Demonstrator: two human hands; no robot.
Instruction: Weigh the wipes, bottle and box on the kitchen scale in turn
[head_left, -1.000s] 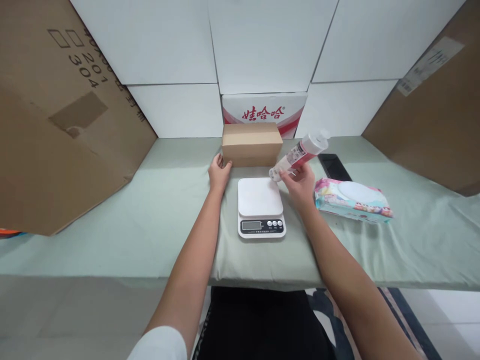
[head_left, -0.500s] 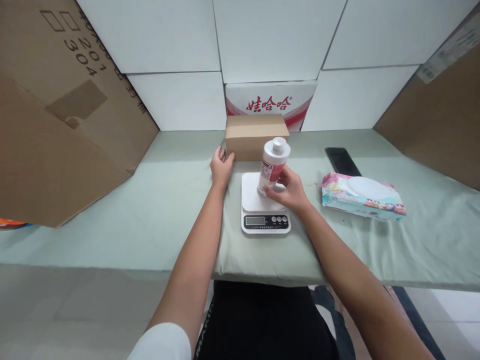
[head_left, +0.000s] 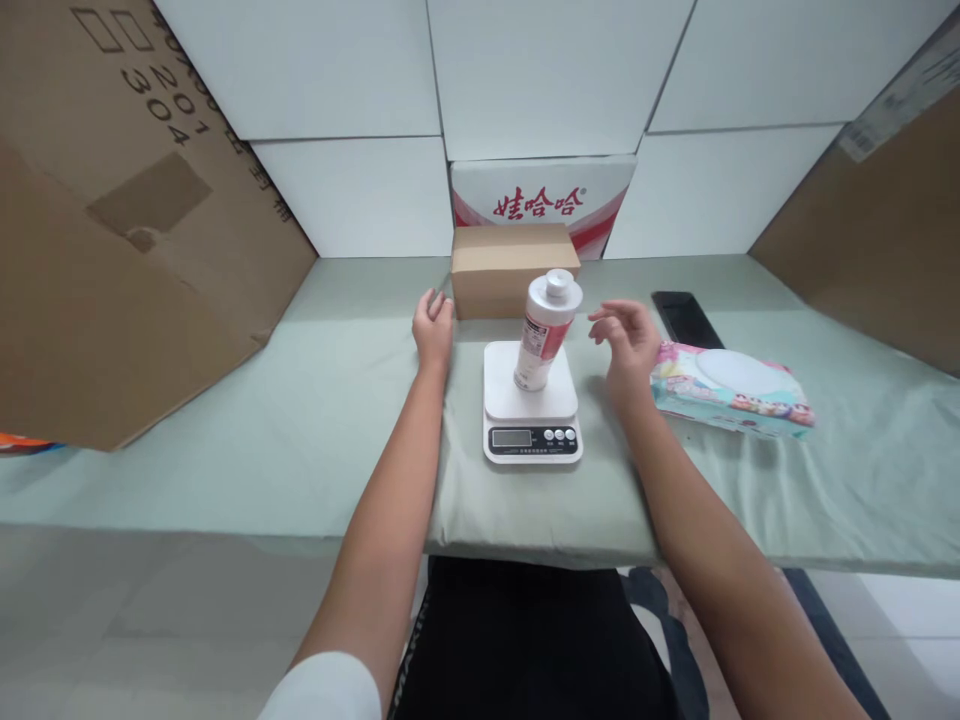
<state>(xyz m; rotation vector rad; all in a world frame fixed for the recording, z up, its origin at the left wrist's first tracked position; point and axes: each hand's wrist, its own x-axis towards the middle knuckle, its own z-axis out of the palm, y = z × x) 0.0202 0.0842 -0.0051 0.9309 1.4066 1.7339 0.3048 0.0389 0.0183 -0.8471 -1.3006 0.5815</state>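
Note:
A white bottle (head_left: 545, 335) with a pink label stands upright on the plate of a white kitchen scale (head_left: 504, 388). Nothing can be read on the scale's grey display. To the right of the bottle, apart from it, my right hand (head_left: 627, 340) is empty, its fingers loosely curled and spread. Left of the scale, my left hand (head_left: 433, 327) rests near the left end of a brown cardboard box (head_left: 517, 270), fingers apart and holding nothing.
A pack of wipes (head_left: 731, 390) lies right of my right hand, with a black phone-like slab (head_left: 686, 320) behind it. Large cardboard panels (head_left: 150, 250) flank the green-clothed table (head_left: 360, 420). Behind the brown box stands a white and red carton (head_left: 540, 185).
My right hand has let go of the bottle and moved right. The bottle stays on the scale. My left hand has shifted slightly left, away from the box.

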